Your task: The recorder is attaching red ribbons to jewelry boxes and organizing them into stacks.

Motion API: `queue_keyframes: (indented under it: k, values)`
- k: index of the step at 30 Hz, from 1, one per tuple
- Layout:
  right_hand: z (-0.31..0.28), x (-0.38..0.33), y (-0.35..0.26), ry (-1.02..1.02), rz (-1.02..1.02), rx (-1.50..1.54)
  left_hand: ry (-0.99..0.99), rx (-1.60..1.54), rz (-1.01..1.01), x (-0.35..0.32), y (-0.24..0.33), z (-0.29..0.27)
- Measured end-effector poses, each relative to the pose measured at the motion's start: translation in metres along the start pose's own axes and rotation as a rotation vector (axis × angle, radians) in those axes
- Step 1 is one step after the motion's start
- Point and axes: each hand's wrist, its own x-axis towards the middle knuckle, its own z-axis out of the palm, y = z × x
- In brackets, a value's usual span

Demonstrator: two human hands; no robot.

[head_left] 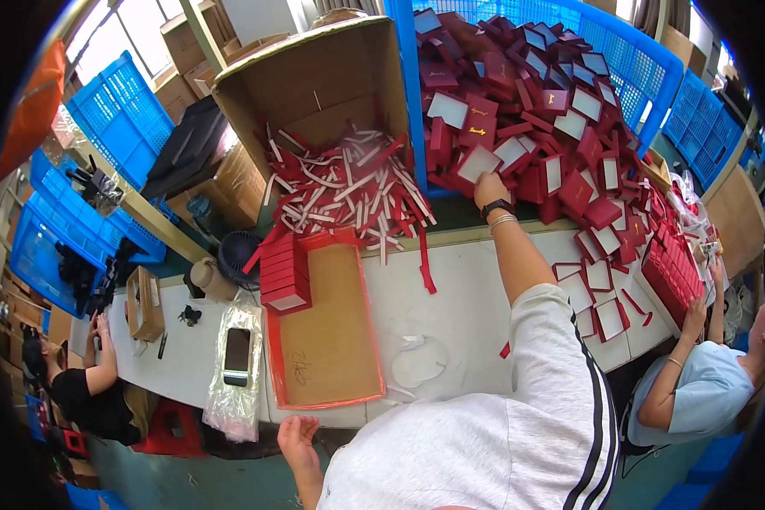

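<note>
My right arm stretches out to a large heap of small dark red boxes (pixel 495 81) in a blue crate. At the near edge of that heap, my right hand (pixel 489 190) pinches the edge of a red box with a pale inside (pixel 478 163); the fingertips are partly hidden. My left hand (pixel 298 439) hangs just off the table's front edge, holding nothing, fingers loosely bent and apart. Beyond it on the table lies a shallow brown cardboard tray with red edges (pixel 336 340). A stacked block of red boxes (pixel 282 274) fills the tray's far left corner.
An open carton (pixel 314 85) spills red and white strips (pixel 348 183) onto the table. Left of the tray, a phone (pixel 237 357) lies on clear plastic bags (pixel 234 408). Loose box parts (pixel 599 276) spread on the right. Co-workers sit at the far left (pixel 85 387) and right (pixel 697 374).
</note>
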Motion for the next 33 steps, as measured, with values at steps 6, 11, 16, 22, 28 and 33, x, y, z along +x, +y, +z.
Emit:
queue_keyframes:
  k: [6, 11, 16, 22, 28, 33]
  values:
    - [-0.071, -0.097, -0.068, -0.483, -0.038, 1.461, 0.004, 0.079, 0.049, -0.010, -0.007, 0.037]
    - [-0.027, -0.127, -0.024, -0.151, 0.001, 1.016, -0.233, 0.345, 0.117, -0.009, -0.002, 0.088]
    - [-0.009, -0.154, -0.025, -0.381, 0.009, 0.788, -0.312, 0.348, 0.069, -0.011, -0.010, 0.102]
    - [0.003, -0.197, -0.073, -0.251, -0.747, 0.295, -0.343, 0.228, -0.019, -0.022, -0.012, 0.105]
    - [-0.065, -0.211, -0.102, -1.010, 0.088, 1.358, -0.272, 0.285, 0.086, -0.023, -0.001, 0.085]
    - [-0.114, -0.240, -0.115, -1.318, 0.361, 1.777, -0.281, 0.140, 0.101, -0.008, 0.014, 0.095]
